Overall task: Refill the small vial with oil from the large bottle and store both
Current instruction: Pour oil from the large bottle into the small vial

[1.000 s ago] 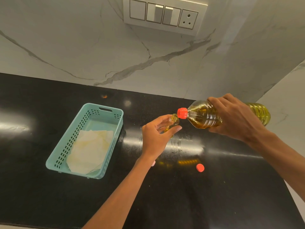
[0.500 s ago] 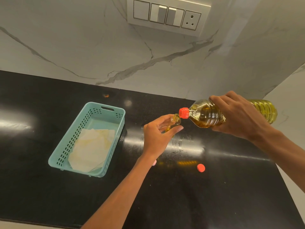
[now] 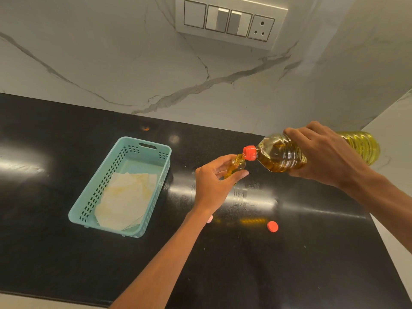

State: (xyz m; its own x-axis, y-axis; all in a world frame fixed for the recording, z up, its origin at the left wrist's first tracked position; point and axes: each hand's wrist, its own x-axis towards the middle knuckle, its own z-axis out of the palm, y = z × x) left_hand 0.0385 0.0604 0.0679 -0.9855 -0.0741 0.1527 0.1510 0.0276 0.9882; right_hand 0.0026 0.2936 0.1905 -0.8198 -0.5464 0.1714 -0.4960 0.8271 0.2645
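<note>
Pouring pose seen from above, head cam, over a glossy black surface (image 3: 289, 264). The left hand (image 3: 211, 181) is clamped on the small glass vial (image 3: 237, 163), fingers & thumb curled round its body, holding it in the air above the surface, roughly upright w/ its open threaded top up; yellow oil shows inside. The right hand (image 3: 323, 155) grips the large clear oil bottle (image 3: 278, 156) from above round its middle, the bottle tipped nearly horizontal w/ its base to the right. The bottle's red neck ring (image 3: 249, 153) sits right at the vial's mouth, touching or just off it; can't tell if oil is running. The two hands are near each other but apart. A loose red cap (image 3: 272, 226) lies on the surface near the camera side, below the bottle. A small pinkish item (image 3: 210, 219) peeks out from under the left wrist, mostly hidden. Left of the hands, well apart, sits a teal slotted plastic basket (image 3: 100, 181) w/ creased, yellow-stained white paper (image 3: 124, 197) lining its bottom. Behind is a white marble wall (image 3: 111, 63) w/ grey veins & a switch plate (image 3: 229, 22) w/ one socket.
</note>
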